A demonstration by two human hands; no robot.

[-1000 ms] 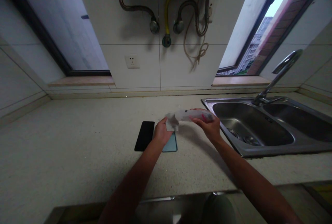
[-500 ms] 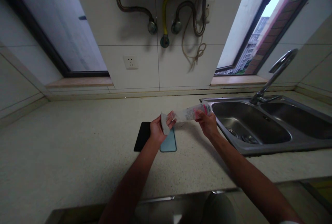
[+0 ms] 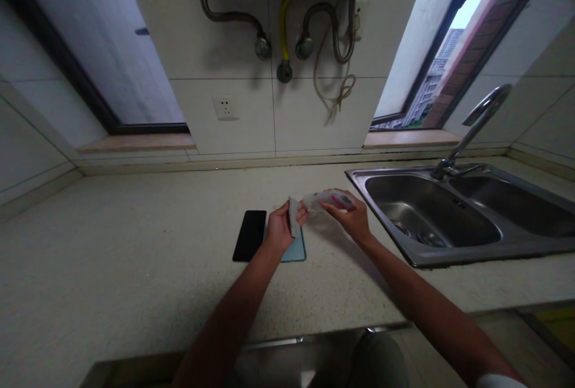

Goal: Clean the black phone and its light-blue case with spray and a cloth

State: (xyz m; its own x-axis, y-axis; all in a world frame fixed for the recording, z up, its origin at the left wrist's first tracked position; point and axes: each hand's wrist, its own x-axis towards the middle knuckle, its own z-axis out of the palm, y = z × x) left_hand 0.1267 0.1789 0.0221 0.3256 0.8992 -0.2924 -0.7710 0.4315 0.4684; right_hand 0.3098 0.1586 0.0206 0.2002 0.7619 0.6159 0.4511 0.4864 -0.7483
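A light grey folded cloth [image 3: 293, 217] is held in my left hand [image 3: 281, 227], between thumb and palm, with the fingertips reaching past it. My right hand [image 3: 354, 215] grips a clear plastic packet [image 3: 321, 199] with pink and dark print, its far end by my left fingertips. Whether those fingertips touch the packet, I cannot tell. Under and beside my left hand, a black phone [image 3: 250, 236] lies flat on the counter. Right of it is a light blue phone case [image 3: 294, 250], partly covered by my left hand.
The pale speckled counter [image 3: 135, 256] runs along a tiled wall. A double steel sink [image 3: 449, 253] with a chrome faucet [image 3: 476, 121] stands at right. Hoses [image 3: 285, 23] and a socket [image 3: 225, 107] are on the wall, between two windows.
My right hand has drawn a little down and turned, so the packet now looks shorter and more crumpled. My left hand has shifted slightly right with the cloth, uncovering more of the phone.
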